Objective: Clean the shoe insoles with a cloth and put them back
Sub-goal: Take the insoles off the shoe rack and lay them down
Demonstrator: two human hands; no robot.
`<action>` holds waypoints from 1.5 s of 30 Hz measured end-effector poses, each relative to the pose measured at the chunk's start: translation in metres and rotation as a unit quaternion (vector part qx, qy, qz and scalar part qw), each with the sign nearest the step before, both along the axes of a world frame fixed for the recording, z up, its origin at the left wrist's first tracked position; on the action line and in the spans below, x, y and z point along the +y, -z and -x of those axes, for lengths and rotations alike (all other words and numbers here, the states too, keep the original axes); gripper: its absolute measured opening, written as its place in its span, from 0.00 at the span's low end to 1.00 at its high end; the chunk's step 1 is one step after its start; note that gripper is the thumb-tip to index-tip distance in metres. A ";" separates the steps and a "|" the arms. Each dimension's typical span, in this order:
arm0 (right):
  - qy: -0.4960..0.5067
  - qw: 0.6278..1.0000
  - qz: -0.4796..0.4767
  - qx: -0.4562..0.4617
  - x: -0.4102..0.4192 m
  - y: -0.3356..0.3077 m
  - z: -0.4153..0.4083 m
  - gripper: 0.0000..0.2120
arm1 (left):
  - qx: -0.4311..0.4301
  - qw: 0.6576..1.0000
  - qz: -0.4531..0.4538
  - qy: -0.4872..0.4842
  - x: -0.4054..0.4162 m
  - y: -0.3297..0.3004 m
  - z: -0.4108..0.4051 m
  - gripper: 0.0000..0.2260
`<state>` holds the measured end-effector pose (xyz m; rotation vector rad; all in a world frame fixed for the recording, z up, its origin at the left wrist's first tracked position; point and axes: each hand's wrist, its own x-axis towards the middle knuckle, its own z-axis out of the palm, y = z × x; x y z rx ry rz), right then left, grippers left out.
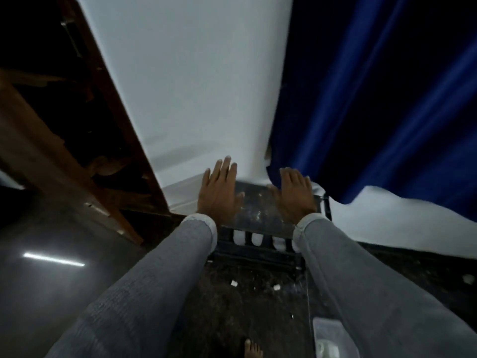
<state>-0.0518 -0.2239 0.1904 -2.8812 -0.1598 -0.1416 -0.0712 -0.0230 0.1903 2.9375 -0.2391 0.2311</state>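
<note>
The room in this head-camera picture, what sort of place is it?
Probably a room in a home, near a window or doorway. A blue curtain hangs at a white wall, a low dark rack holding white shoes stands on the floor, and a bare foot shows below.

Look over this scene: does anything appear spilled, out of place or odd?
Yes. Small white scraps lie scattered on the dark floor below the black rack, like dropped litter. Both the left hand and right hand are open and hold nothing; no cloth or insole is visible.
</note>
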 end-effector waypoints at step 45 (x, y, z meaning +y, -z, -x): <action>0.040 0.996 0.021 -0.071 -0.113 0.262 0.207 0.29 | -0.097 0.995 -0.007 0.032 -0.069 0.261 0.175 0.36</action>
